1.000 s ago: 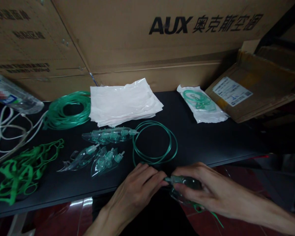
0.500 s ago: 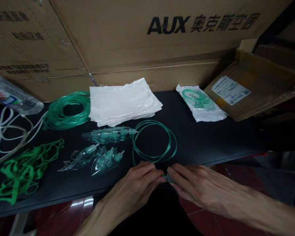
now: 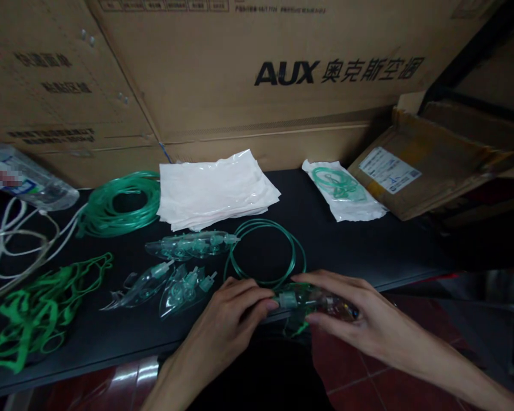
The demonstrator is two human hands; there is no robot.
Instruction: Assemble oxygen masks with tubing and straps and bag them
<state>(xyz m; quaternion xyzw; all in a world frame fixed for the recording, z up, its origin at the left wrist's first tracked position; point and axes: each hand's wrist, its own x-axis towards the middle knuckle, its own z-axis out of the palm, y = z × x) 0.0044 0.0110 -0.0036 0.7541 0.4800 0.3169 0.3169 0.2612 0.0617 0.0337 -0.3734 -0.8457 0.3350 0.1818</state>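
Over the table's front edge, my right hand (image 3: pixel 360 302) is closed around a clear oxygen mask (image 3: pixel 314 301), its pale green connector pointing left. A green strap hangs below the mask. The fingers of my left hand (image 3: pixel 235 314) pinch beside that connector, where the green tubing (image 3: pixel 294 257) appears to meet it; the fingertips hide the joint. The tubing lies in loose loops behind both hands. To the left are a row of nested clear masks (image 3: pixel 192 244), a single mask (image 3: pixel 143 284) and a small group of masks (image 3: pixel 182 292).
White pouches (image 3: pixel 216 188) lie stacked behind the masks. Coiled green tubing (image 3: pixel 95 208), tangled green straps (image 3: pixel 34 308), white cables (image 3: pixel 8 242) and a plastic bottle (image 3: pixel 47 185) sit left. A packaged mask set (image 3: pixel 338 185) and an open carton (image 3: pixel 381 194) stand right. A large carton (image 3: pixel 209 85) borders the back.
My hands have drawn slightly apart, and the right one has turned and opened wider around the mask, which now shows clearly. The view has tilted up a little.
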